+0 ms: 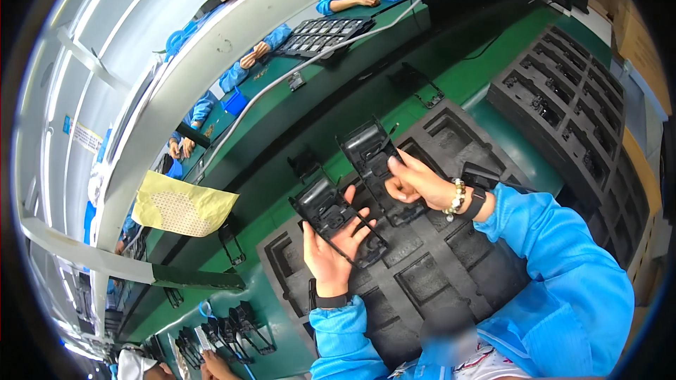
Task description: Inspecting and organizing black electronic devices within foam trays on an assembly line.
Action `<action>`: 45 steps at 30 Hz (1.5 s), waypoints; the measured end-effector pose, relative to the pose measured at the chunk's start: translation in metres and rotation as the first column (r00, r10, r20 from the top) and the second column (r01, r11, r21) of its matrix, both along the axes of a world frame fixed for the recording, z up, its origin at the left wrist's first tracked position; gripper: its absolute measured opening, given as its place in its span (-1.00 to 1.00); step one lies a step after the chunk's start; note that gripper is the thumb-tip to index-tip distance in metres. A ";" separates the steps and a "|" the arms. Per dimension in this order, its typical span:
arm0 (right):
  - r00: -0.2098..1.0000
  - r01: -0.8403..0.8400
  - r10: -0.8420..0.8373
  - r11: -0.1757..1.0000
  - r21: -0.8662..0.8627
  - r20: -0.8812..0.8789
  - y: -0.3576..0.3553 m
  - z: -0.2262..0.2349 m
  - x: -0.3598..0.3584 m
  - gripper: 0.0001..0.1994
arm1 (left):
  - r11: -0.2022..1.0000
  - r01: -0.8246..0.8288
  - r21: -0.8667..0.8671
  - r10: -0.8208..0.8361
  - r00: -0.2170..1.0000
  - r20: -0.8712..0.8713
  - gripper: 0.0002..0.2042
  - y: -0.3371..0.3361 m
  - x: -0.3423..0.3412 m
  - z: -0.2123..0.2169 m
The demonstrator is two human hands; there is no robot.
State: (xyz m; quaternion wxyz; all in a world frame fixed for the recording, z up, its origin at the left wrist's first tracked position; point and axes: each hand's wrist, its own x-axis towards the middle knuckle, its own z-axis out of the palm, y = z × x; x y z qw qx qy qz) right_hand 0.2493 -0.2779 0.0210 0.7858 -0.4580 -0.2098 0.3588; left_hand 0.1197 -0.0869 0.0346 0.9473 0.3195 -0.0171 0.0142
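Observation:
In my left hand point(329, 257) rests a black plastic part point(324, 207) with a blocky upper end and an open, thin-legged frame below it. The thumb and fingers curl around that frame. My right hand point(422, 183) pinches a second, similar black plastic part point(370, 151) along its side, fingers bent against it. Both parts are held tilted, side by side, above a dark grey foam tray point(451, 260) with rectangular pockets. Another black piece point(482, 174) lies on the tray beside my right wrist.
A second foam tray point(524, 88), with black parts in its pockets, stands at right. Several loose black frames point(243, 327) lie at lower left. Above them, a yellow perforated sheet point(186, 204) hangs by a white rail point(137, 134). Co-workers' hands point(253, 55) are across the green bench.

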 end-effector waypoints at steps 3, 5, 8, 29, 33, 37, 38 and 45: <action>0.994 -0.109 0.109 0.994 0.012 -0.004 0.002 -0.005 0.000 -0.46 | 1.000 -0.013 0.012 0.013 1.000 -0.017 -0.36 0.002 0.000 -0.003; 0.988 -0.157 0.157 0.988 -0.002 -0.013 0.003 -0.007 -0.002 -0.48 | 0.999 -0.029 -0.032 0.029 1.000 0.005 -0.36 0.002 -0.001 -0.005; 0.992 -0.130 0.130 0.991 -0.026 0.000 0.009 -0.006 -0.008 -0.50 | 0.998 -0.050 -0.047 0.049 0.999 -0.013 -0.36 0.005 -0.002 -0.009; 0.991 -0.129 0.130 0.991 -0.031 0.033 0.006 -0.009 -0.006 -0.54 | 0.995 -0.057 -0.081 0.055 0.998 -0.026 -0.38 -0.002 -0.003 -0.011; 0.997 -0.072 0.071 0.997 -0.028 -0.042 0.007 -0.006 -0.011 -0.61 | 0.995 -0.067 -0.069 0.065 0.997 -0.035 -0.38 -0.003 -0.002 -0.011; 0.985 0.172 -0.170 0.983 -0.069 0.030 0.016 -0.026 -0.006 -0.71 | 0.998 -0.044 -0.044 0.044 0.999 -0.007 -0.39 -0.007 -0.001 -0.006; 0.985 0.173 -0.172 0.982 -0.069 0.031 0.016 -0.033 -0.003 -0.71 | 0.999 -0.021 -0.046 0.022 1.000 0.020 -0.40 -0.009 0.000 -0.004; 0.933 -0.080 0.153 0.971 0.227 -0.327 0.004 -0.020 0.004 -0.61 | 0.990 -0.102 0.095 0.098 0.994 0.045 -0.40 -0.014 -0.004 -0.009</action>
